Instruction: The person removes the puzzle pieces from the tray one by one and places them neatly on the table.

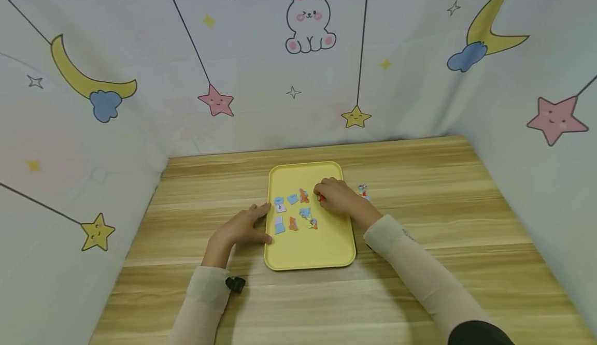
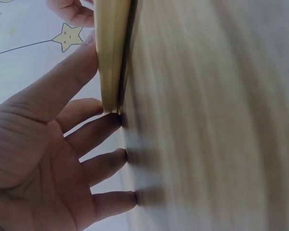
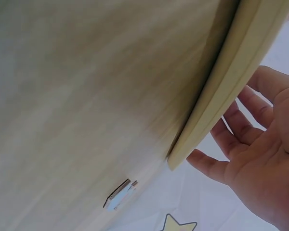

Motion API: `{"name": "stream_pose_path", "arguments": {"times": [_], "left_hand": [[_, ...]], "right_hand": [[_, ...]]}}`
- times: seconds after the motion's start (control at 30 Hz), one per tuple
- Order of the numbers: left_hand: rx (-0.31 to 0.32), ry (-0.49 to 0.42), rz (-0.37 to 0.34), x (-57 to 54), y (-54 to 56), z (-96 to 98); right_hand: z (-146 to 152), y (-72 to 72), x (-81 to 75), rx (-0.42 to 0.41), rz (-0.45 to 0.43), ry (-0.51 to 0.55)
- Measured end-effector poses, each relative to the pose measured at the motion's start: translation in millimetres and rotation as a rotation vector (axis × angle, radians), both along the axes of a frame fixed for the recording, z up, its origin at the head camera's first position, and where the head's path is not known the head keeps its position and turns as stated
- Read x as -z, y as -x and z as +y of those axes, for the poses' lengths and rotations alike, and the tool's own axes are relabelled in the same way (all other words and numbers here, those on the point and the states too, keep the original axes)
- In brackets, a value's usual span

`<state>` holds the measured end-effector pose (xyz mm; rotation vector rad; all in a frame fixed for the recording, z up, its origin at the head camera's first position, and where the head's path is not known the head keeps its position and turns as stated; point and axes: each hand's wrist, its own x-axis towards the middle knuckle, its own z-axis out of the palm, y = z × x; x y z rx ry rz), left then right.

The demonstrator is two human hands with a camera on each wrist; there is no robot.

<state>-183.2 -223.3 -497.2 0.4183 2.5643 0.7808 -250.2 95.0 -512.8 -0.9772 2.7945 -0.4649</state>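
A yellow tray (image 1: 308,254) lies on the table with several small flat printed pieces on it, probably jigsaw pieces. Light blue pieces (image 1: 280,228) and orange pieces (image 1: 293,224) sit in loose groups on its left half. My left hand (image 1: 242,226) rests at the tray's left edge, fingers spread. In the left wrist view its thumb lies along the tray wall (image 2: 111,57), other fingertips on the tabletop. My right hand (image 1: 337,196) reaches over the right rim with curled fingers, pinching a small red piece (image 1: 321,198). In the right wrist view the rim hides those fingertips.
More printed pieces (image 1: 363,191) lie on the wooden table (image 1: 420,179) just right of the tray, beyond my right wrist; the right wrist view shows them as a small flat stack (image 3: 119,194). A patterned cloth (image 1: 261,65) hangs behind and along both sides.
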Motion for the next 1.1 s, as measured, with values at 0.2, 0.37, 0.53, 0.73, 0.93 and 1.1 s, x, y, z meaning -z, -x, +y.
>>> {"name": "stream_pose_path", "arguments": {"times": [0.2, 0.37, 0.53, 0.73, 0.93, 1.1], "left_hand": [[0.0, 0.005, -0.005, 0.5, 0.3, 0.1], [0.006, -0.006, -0.004, -0.6, 0.0, 0.7], [0.014, -0.009, -0.003, -0.5, -0.1, 0.4], [0.017, -0.014, -0.001, 0.1, -0.1, -0.6], [0.024, -0.019, 0.005, 0.9, 0.2, -0.8], [0.015, -0.025, -0.008, -0.7, -0.3, -0.7]], "right_hand": [[6.1, -1.3, -3.6, 0.015, -0.005, 0.011], [19.8, -1.5, -8.0, 0.047, -0.006, 0.03], [36.2, 0.3, -15.0, 0.078, -0.023, 0.057], [57.8, 0.4, -22.7, 0.135, -0.043, 0.101], [82.6, -1.9, -20.8, 0.156, -0.024, 0.101], [100.4, -5.9, -18.3, 0.191, -0.041, 0.091]]}}
